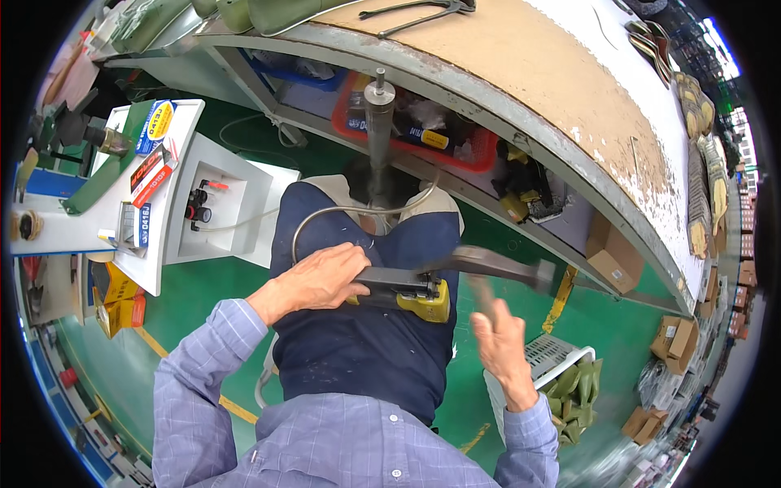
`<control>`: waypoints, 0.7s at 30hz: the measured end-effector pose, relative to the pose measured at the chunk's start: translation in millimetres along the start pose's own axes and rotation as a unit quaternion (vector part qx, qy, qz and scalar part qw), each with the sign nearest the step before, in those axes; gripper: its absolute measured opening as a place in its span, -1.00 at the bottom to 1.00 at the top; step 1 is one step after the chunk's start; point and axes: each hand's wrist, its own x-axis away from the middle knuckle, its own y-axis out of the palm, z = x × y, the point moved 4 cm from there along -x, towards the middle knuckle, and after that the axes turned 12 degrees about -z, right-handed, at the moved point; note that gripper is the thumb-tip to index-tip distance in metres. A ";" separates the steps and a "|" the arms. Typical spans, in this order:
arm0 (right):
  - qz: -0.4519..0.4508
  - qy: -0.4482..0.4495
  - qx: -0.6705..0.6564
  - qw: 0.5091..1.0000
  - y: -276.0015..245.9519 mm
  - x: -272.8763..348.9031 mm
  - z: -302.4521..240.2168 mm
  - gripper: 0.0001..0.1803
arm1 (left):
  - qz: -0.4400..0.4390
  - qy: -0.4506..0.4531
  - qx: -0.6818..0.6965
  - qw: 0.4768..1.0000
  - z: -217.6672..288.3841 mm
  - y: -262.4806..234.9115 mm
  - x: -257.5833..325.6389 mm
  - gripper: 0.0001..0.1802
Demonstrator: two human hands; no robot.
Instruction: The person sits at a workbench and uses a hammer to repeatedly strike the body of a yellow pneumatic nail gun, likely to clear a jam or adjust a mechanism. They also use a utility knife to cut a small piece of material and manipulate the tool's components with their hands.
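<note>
My left hand is closed around one end of a black and yellow air staple gun, lying crosswise above my lap. The yellow part of the tool points toward my right. In my right hand is the handle of a hammer, gripped at lap height and slightly blurred. The dark metal hammer head stretches sideways just above and to the right of the staple gun. Whether it touches the gun I cannot tell. A thin grey hose curves over my thighs close to my left hand.
An upright metal post stands between my knees. Ahead is a worn workbench with pliers on top and a red bin below. Left is a white stand with small boxes; right, a white basket of green pieces.
</note>
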 end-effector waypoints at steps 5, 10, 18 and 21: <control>0.070 -0.005 -0.083 0.994 -8.0 4.4 6.0 -0.46 | -0.003 -0.010 0.006 1.000 -2.0 0.4 1.9 -0.57; 0.091 -0.011 -0.167 0.982 -19.3 20.0 22.4 -0.45 | -0.004 -0.035 0.014 0.999 5.7 -7.4 -1.8 -0.55; 0.093 -0.047 -0.177 0.979 -3.5 19.1 13.8 -0.51 | 0.094 -0.032 0.089 0.991 42.7 -4.9 -45.7 -0.55; 0.095 -0.033 -0.146 0.984 1.3 17.9 20.7 -0.48 | 0.081 -0.061 0.095 0.990 29.9 2.1 -43.5 -0.54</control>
